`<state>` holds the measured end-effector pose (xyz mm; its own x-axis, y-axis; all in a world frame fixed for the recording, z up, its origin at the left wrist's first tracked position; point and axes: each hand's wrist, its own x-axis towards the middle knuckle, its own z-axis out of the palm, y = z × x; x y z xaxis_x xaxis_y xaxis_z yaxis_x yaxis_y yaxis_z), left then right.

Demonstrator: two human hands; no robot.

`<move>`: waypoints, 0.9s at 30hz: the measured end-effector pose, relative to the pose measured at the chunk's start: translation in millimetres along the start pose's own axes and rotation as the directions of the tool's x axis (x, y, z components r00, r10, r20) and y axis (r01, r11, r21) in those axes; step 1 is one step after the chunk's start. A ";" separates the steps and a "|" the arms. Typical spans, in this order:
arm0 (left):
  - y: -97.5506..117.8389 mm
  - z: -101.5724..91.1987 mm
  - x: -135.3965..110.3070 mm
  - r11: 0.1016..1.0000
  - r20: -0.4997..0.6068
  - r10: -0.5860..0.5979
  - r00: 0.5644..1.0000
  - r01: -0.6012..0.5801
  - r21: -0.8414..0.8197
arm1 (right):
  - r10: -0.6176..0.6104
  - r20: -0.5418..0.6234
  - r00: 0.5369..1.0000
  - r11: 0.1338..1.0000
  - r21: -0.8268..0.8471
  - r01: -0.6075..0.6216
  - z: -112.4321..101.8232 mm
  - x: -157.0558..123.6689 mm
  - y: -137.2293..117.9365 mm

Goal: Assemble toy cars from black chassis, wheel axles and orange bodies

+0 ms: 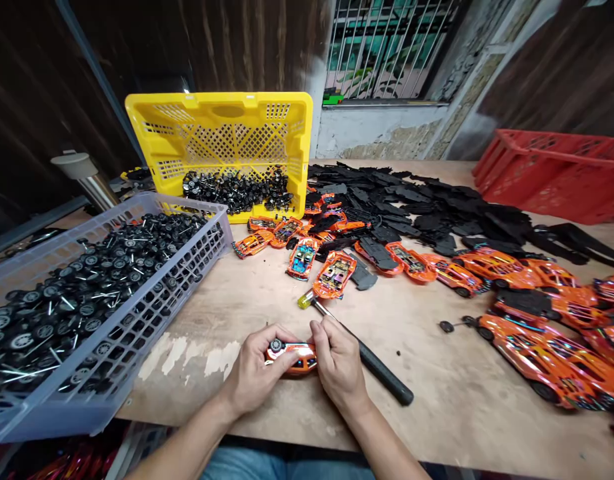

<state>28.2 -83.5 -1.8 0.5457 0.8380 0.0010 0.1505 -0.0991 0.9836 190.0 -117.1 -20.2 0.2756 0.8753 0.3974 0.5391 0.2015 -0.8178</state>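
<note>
Both my hands hold a small orange toy car body (295, 358) just above the wooden table (267, 300), near its front edge. My left hand (254, 370) wraps its left end, thumb beside a black wheel with a silver hub (276, 345). My right hand (338, 362) grips the right end with fingers curled over the top. A hammer (359, 353) with a black handle and yellowish head lies on the table right behind my right hand.
A grey basket (137, 320) full of black wheels on axles sits at left. A tipped yellow crate (221, 143) holds more wheels. Orange car bodies (537, 300) and a heap of black chassis plates (427, 207) cover the right. A red crate (557, 173) stands far right.
</note>
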 end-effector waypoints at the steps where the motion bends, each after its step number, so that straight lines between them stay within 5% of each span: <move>1: -1.5 -0.2 -0.8 1.000 -0.009 -0.005 1.000 0.005 -0.008 | 0.007 0.011 1.000 1.000 0.009 -0.008 -1.5 0.3 -0.4; 4: -4.3 -0.5 -4.3 1.000 -0.045 -0.011 0.999 0.010 -0.015 | 0.075 0.149 0.986 0.994 0.069 -0.086 -10.3 2.9 -5.1; 8: -2.0 0.9 -7.7 0.999 -0.045 -0.045 0.998 0.044 -0.022 | 0.182 0.453 0.873 0.946 0.162 -0.281 -24.7 12.8 -15.8; 13: 2.8 2.0 -4.9 0.998 -0.061 -0.069 0.996 0.069 -0.004 | 0.211 0.576 0.790 0.925 0.144 -0.352 -30.2 25.2 -24.0; 19: 2.7 -1.1 -9.0 0.998 0.012 -0.011 1.000 0.012 -0.066 | 0.194 0.581 0.791 0.920 0.171 -0.351 -30.8 20.1 -20.0; 27: -6.1 1.1 -6.6 0.999 0.007 0.041 0.999 -0.041 -0.033 | 0.096 0.486 0.868 0.948 0.220 -0.228 -34.7 -0.9 0.7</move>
<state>24.6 -89.0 -8.0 0.5570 0.8296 0.0399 0.1005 -0.1151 0.9883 217.8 -133.1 -6.7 -0.0957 0.9934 0.0640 0.2729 0.0880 -0.9580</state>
